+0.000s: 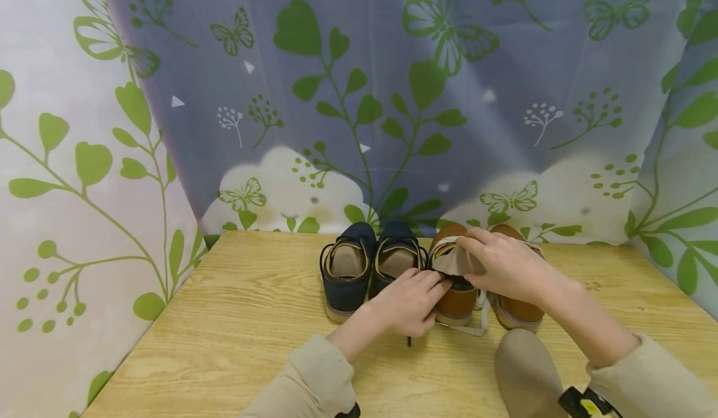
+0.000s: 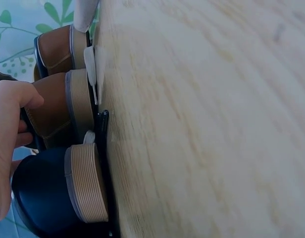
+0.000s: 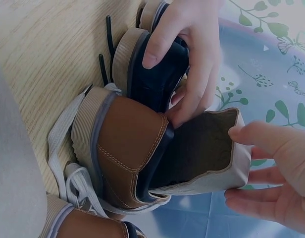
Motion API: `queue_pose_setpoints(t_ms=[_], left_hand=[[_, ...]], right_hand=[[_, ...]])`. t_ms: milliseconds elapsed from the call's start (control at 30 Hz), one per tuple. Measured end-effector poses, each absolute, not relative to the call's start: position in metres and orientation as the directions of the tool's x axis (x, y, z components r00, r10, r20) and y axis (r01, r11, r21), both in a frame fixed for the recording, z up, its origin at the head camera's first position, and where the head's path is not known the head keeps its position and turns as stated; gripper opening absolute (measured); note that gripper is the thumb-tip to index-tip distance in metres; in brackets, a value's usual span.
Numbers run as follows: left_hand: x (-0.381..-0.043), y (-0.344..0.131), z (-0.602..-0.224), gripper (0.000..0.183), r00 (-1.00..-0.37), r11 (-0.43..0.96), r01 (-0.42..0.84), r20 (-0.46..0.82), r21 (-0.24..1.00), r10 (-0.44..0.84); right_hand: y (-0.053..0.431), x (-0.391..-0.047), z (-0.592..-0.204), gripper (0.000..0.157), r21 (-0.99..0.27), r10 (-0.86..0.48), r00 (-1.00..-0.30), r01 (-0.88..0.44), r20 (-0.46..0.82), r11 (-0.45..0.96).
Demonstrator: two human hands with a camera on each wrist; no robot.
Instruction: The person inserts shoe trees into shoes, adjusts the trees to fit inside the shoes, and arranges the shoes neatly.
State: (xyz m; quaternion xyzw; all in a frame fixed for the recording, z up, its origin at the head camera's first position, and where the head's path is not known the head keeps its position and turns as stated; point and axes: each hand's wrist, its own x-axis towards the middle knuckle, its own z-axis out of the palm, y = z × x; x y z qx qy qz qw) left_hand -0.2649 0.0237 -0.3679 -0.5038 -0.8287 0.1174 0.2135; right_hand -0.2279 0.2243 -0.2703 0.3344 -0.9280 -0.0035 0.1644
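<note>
A brown shoe [image 3: 127,134] with a ribbed pale sole stands third in a row of shoes, its heel facing me. My left hand [image 1: 406,303] is at its heel, fingers bent at the dark collar. In the right wrist view, the left thumb lies in front of the neighbouring navy shoe [image 3: 157,79]. My right hand [image 1: 505,265] pinches the wavy edge of a hollow greyish-beige shoe insert [image 3: 239,158], thumb on one side and fingers on the other. Part of the insert stands up out of the brown shoe's opening; its toe end is hidden inside.
Another navy shoe [image 1: 344,281] stands at the row's left, a second brown shoe [image 1: 518,312] at its right. A loose white lace [image 3: 63,129] lies beside the brown shoes. A rounded taupe piece [image 1: 527,371] is near my right forearm. Patterned cloth [image 1: 336,125] hangs behind the wooden tabletop [image 1: 235,306].
</note>
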Motion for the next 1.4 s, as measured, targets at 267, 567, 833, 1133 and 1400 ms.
queue_pose_setpoints(t_ms=[267,567,833,1133,1400], left_hand=[[-0.264,0.024,-0.368,0.055,-0.396,0.465,0.782,0.245,-0.414,0.885],[-0.263,0.026,-0.369,0.055,-0.392,0.470,0.748,0.261,-0.469,0.882],[-0.261,0.027,-0.368,0.055,-0.411,0.475,0.744,0.239,-0.470,0.880],[-0.261,0.028,-0.368,0.055,-0.412,0.481,0.743,0.249,-0.466,0.877],[-0.261,0.027,-0.368,0.055,-0.411,0.484,0.737,0.257,-0.472,0.875]], right_hand=[[0.224,-0.229,-0.273,0.056,0.094,-0.606,-0.728,-0.612,0.321,0.785],[0.223,-0.231,-0.275,0.055,0.074,-0.573,-0.754,-0.583,0.323,0.809],[0.221,-0.230,-0.276,0.055,0.064,-0.554,-0.769,-0.566,0.320,0.822],[0.216,-0.229,-0.275,0.053,0.049,-0.537,-0.785,-0.551,0.308,0.833],[0.211,-0.229,-0.274,0.053,0.050,-0.517,-0.803,-0.528,0.296,0.848]])
